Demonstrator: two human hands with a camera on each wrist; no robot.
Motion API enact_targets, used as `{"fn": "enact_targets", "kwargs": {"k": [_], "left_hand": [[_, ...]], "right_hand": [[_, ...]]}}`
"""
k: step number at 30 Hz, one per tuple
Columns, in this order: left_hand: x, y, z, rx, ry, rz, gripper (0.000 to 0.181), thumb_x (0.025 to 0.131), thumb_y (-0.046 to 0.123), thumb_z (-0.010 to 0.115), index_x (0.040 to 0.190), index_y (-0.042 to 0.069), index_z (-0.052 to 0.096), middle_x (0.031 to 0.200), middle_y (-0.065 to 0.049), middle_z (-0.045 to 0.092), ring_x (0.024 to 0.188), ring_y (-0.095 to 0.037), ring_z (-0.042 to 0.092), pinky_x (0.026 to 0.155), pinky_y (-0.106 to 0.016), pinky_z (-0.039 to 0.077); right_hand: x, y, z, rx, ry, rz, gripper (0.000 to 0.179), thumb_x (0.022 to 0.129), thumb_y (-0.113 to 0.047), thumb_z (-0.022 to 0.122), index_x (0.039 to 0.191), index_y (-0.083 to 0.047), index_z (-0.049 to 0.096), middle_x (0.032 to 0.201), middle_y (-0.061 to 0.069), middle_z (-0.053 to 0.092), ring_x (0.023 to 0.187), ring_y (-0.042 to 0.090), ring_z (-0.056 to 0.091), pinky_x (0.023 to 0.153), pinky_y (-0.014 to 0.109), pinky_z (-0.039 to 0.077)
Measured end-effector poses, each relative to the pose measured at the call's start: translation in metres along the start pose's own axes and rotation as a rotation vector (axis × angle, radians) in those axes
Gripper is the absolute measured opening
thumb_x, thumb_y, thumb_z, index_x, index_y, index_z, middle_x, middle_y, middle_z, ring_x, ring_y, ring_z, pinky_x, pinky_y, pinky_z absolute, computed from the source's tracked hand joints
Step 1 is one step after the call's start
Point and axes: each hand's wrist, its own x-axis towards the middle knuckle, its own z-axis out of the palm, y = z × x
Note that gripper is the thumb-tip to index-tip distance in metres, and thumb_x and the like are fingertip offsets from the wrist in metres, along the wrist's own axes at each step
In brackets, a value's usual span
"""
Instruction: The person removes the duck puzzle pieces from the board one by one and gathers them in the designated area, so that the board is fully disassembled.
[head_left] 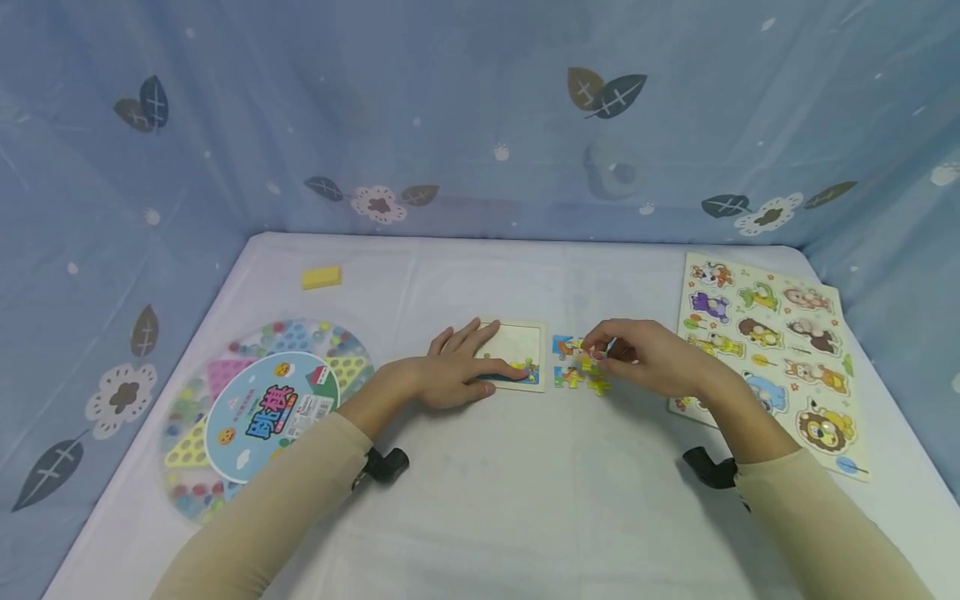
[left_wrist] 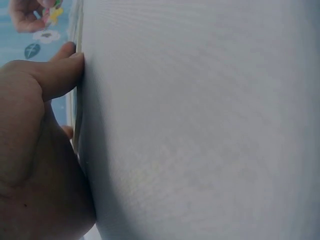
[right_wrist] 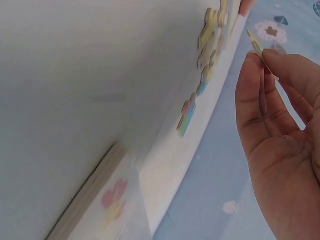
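Observation:
My left hand (head_left: 450, 377) lies with fingers spread and straight over the left side of a small wooden jigsaw tray (head_left: 543, 358), one finger reaching across its lower part. A colourful strip of picture shows along the tray's lower right edge. Just to the right, several loose jigsaw pieces (head_left: 572, 377) lie close together on the table. Above them, my right hand (head_left: 656, 357) pinches a jigsaw piece (right_wrist: 257, 45) between thumb and fingertips, lifted off the table in the right wrist view. In the left wrist view, the thumb of my left hand (left_wrist: 30, 125) touches the tray's edge.
To the left lies a round Chinese checkers set (head_left: 270, 417), partly behind my left forearm. A yellow block (head_left: 321, 277) sits at the back left. On the right is a large animal puzzle board (head_left: 765, 350), partly covered by my right hand and wrist. Patterned blue cloth surrounds the white table.

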Motion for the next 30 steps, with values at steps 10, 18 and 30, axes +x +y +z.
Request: {"fn": "enact_targets", "kwargs": {"k": [10,18,30], "left_hand": [[0.007,-0.011,0.009,-0.002,0.003,0.001,0.043,0.111,0.046,0.038,0.151,0.062,0.035,0.172,-0.002,-0.019,0.157,-0.03,-0.022,0.121,-0.063,-0.007],[0.001,-0.003,0.002,0.008,-0.004,0.012,0.043,0.111,0.044,0.037,0.153,0.054,0.039,0.172,-0.006,-0.016,0.157,-0.034,-0.019,0.122,-0.065,-0.005],[-0.001,-0.003,0.003,-0.029,0.009,0.02,0.043,0.111,0.042,0.039,0.152,0.054,0.041,0.173,-0.008,-0.015,0.157,-0.036,-0.018,0.121,-0.065,-0.006]], "right_hand": [[-0.022,0.003,-0.005,-0.013,0.02,0.051,0.026,0.097,-0.004,0.069,0.121,-0.014,0.069,0.103,-0.004,0.071,0.088,0.01,0.067,0.077,0.028,0.057],[-0.039,0.013,-0.005,0.0,0.017,0.078,0.025,0.098,-0.005,0.069,0.121,-0.014,0.068,0.103,-0.003,0.071,0.085,0.008,0.065,0.067,0.027,0.054],[-0.049,0.023,-0.006,0.029,0.002,0.087,0.027,0.098,-0.006,0.069,0.123,-0.014,0.068,0.097,-0.001,0.07,0.068,0.009,0.061,0.057,0.026,0.052]]}}
